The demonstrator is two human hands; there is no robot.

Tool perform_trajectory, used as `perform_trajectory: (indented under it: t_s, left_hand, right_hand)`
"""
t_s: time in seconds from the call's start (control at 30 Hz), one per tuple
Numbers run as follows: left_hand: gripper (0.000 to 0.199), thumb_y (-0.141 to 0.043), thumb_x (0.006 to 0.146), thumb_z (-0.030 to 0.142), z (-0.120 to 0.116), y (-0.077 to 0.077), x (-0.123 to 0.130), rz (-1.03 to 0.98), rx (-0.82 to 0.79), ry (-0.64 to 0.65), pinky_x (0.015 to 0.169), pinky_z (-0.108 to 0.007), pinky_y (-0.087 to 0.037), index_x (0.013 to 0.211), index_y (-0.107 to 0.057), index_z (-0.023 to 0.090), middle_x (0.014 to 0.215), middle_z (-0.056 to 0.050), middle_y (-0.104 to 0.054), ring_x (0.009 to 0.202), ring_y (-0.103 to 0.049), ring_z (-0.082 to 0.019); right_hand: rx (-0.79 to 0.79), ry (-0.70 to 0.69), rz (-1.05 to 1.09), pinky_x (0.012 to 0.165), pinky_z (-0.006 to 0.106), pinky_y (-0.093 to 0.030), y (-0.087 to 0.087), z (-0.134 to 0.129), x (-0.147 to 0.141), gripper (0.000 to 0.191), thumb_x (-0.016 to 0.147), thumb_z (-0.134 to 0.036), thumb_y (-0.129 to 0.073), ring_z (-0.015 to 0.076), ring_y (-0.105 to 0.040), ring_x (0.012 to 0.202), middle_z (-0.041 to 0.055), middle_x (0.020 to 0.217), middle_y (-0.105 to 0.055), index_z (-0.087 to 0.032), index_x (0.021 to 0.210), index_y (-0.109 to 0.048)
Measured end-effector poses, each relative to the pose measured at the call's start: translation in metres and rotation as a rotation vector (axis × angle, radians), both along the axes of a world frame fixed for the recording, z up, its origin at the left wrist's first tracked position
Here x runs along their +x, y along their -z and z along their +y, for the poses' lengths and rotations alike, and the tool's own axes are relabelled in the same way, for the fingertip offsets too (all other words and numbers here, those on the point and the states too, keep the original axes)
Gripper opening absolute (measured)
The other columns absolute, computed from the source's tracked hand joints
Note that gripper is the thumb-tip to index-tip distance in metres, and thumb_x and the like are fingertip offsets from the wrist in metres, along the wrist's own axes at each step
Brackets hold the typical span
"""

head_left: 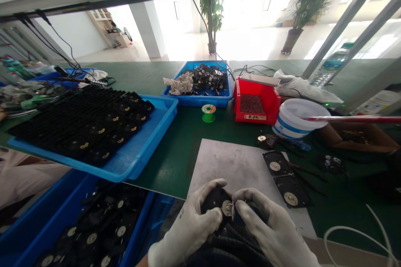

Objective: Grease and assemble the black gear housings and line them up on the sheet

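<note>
My left hand (197, 225), in a white glove, is closed round a black part (216, 200) with a silver disc (227, 207) on it. My right hand (269, 225), also gloved, has its fingertips pinched at the right edge of the disc; a small metal piece shows there, too small to make out. Both hands are above the front edge of a grey sheet (228, 158). On the sheet's right side lie two black parts with silver discs, an upper one (275, 166) and a lower one (290, 198).
A blue tray (147, 150) of stacked black parts stands left, above a blue bin (150, 217) of more parts. Behind are another blue tray (200, 100), a green spool (208, 113), a red bin (272, 104) and a white bucket (290, 122). A cardboard box (382, 144) stands right.
</note>
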State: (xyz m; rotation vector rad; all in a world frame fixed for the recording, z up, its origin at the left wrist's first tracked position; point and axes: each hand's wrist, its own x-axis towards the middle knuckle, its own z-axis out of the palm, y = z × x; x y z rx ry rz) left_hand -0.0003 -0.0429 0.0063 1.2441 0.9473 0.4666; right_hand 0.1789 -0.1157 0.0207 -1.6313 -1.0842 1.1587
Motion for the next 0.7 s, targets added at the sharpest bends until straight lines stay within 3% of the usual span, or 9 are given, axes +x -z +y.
perform_trajectory:
  t_s: [0.27,0.53,0.7]
  left_hand:
    - [0.061,-0.07,0.083,0.031,0.0,0.003,0.0,-0.002,0.008,-0.01,0.105,-0.038,-0.055,0.143,-0.064,0.021,0.136,-0.009,-0.071,0.124,-0.068,-0.031]
    - [0.063,-0.066,0.08,0.027,0.001,-0.009,0.003,0.027,0.015,0.003,0.102,-0.036,-0.056,0.141,-0.064,0.016,0.133,-0.01,-0.073,0.122,-0.068,-0.031]
    - [0.066,-0.068,0.081,0.033,0.002,-0.007,0.002,0.034,0.004,-0.008,0.103,-0.038,-0.056,0.144,-0.062,0.016,0.137,-0.011,-0.07,0.126,-0.066,-0.033]
  right_hand:
    - [0.006,0.0,0.04,0.074,0.024,-0.048,0.004,0.001,0.001,0.034,0.101,-0.051,-0.055,0.0171,-0.064,0.082,0.0005,0.085,-0.068,-0.02,0.093,-0.067]
    - [-0.009,0.009,0.031,0.074,0.024,-0.049,0.003,0.002,0.0,0.03,0.099,-0.048,-0.057,0.0175,-0.065,0.082,0.0006,0.084,-0.069,-0.021,0.093,-0.067]
    - [-0.026,0.002,0.031,0.073,0.026,-0.05,0.005,0.002,0.001,0.034,0.101,-0.052,-0.055,0.0189,-0.064,0.083,0.003,0.088,-0.07,-0.02,0.096,-0.067]
